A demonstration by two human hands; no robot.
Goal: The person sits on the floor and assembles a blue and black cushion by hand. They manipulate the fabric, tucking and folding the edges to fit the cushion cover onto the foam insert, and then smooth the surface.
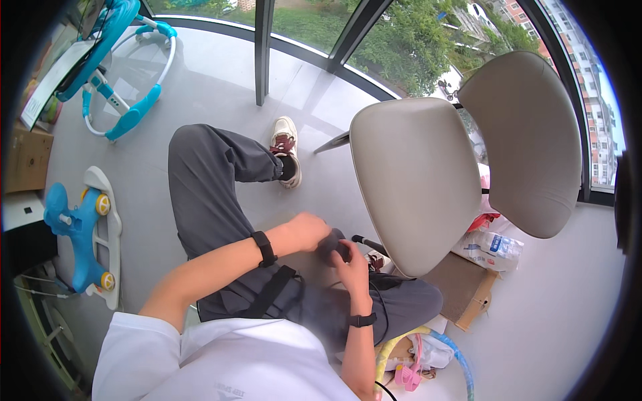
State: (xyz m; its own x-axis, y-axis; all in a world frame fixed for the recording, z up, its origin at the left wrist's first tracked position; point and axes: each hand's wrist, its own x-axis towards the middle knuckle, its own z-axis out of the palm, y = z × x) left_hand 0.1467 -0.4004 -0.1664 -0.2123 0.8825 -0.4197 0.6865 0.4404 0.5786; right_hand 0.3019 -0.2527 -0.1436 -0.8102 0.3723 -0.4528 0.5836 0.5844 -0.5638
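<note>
"What are the hands doing?"
"The left hand [309,231] is closed over a blurred dark object [326,248]; the right hand [354,272] grips it, thumb and fingers bent. It's between the grey trousers' [217,177] legs, apparently mid-handling."
"The next move?"
"Probably calls for steady grips."
"Writing?"
"Blue print on a white package [496,251] beyond the chair [418,180]; small print on the shirt [234,354]."

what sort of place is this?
Likely an enclosed balcony or sunroom in a home: tall black-framed windows overlook trees and buildings, and a blue child's ride-on toy is on the floor.
</note>
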